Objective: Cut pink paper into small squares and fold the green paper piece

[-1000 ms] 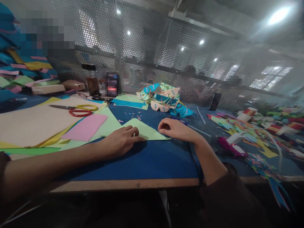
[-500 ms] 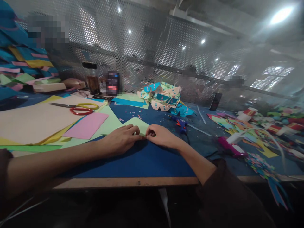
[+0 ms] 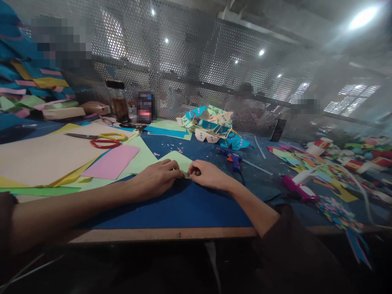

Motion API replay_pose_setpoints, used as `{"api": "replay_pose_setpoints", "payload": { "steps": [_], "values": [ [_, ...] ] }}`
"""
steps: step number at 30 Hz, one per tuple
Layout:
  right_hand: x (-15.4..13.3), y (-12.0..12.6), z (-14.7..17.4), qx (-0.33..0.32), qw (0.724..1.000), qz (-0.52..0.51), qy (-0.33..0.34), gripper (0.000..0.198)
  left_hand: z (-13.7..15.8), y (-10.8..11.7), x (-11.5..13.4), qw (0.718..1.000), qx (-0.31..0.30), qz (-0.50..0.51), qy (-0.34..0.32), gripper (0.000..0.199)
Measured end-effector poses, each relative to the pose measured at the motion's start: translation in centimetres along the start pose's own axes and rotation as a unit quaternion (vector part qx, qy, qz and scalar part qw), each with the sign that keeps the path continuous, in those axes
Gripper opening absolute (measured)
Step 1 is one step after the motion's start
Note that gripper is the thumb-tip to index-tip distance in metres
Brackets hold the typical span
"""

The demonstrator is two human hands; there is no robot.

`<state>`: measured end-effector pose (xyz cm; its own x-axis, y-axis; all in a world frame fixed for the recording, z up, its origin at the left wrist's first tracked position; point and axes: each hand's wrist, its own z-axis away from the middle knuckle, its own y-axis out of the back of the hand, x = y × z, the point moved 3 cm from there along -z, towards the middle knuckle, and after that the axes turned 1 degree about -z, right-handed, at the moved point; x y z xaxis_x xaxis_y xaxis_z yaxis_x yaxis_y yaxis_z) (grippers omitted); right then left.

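A light green sheet of paper (image 3: 177,157) lies on the blue tabletop, its far corner pointing away from me. At its near edge my left hand (image 3: 157,179) is closed, with curled fingertips on the paper. Close on the other side, my right hand (image 3: 210,173) pinches the same edge between thumb and forefinger. A short stretch of the edge shows between the two hands; their fingers cover the rest. A pink paper piece (image 3: 113,162) lies to the left of my left hand, on more green paper.
Scissors (image 3: 105,140) with yellow and red handles rest on a large cream sheet (image 3: 45,157). A blue glue gun (image 3: 234,159) lies right of my hands. Dotted paper shapes (image 3: 211,124) are heaped behind. A magenta power strip (image 3: 298,190) and a jar (image 3: 119,104) stand farther out.
My left fingertips have drawn slightly left along the paper's near edge, away from my right hand. The right hand stays in nearly the same place.
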<state>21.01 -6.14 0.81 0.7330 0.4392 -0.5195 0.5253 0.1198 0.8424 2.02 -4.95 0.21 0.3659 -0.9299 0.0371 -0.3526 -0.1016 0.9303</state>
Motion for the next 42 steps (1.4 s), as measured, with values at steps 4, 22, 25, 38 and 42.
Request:
{"api": "replay_pose_setpoints", "payload": {
  "steps": [4,22,25,38,42],
  "values": [
    [0.3,-0.2,-0.1,-0.004,1.000,-0.001,0.005,0.010,-0.4,0.0,-0.5,0.995,0.022,0.070,0.063,0.018],
    [-0.3,0.1,0.1,-0.001,1.000,0.019,0.005,0.009,-2.4,-0.6,-0.5,0.974,-0.001,0.083,0.212,0.010],
    [-0.2,0.0,0.0,0.001,1.000,0.018,0.009,0.010,-2.4,-0.6,-0.7,0.971,-0.010,0.085,0.222,0.007],
    [-0.1,0.1,0.1,0.000,1.000,0.016,0.010,0.010,-1.9,-0.1,-1.5,0.964,-0.045,0.127,0.231,0.013],
    [0.1,0.0,0.0,0.000,1.000,0.017,0.008,0.009,-1.7,0.3,-1.7,0.956,-0.066,0.145,0.247,0.016]
  ]
}}
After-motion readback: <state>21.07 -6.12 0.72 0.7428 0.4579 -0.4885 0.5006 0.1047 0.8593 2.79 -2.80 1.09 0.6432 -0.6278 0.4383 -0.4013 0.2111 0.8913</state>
